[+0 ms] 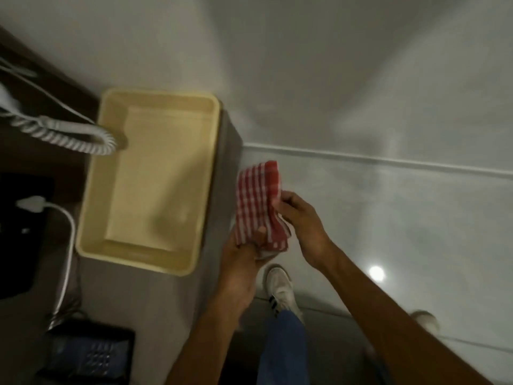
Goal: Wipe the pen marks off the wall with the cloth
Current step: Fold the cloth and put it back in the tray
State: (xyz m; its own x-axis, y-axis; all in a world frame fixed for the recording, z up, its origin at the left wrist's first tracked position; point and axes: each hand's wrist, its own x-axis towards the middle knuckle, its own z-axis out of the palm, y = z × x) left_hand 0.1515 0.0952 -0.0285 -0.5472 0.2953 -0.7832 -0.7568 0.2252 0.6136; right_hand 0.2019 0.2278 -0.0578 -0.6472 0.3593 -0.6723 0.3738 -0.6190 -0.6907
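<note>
cloth (259, 207) partly hidden by hands

A pale grey wall (347, 65) filled the far side, meeting a glossy light floor (402, 218) at a white skirting strip (388, 162). A round light reflection (376, 273) shone on the floor at right. At left stood a grey cabinet (155, 301) bearing a cream plastic tray (155, 98), with a coiled white cord (69, 134) beside it.

Red-and-white checked cloth (259, 204), bunched and upright, beside the plain pale wall (361, 79).
</note>
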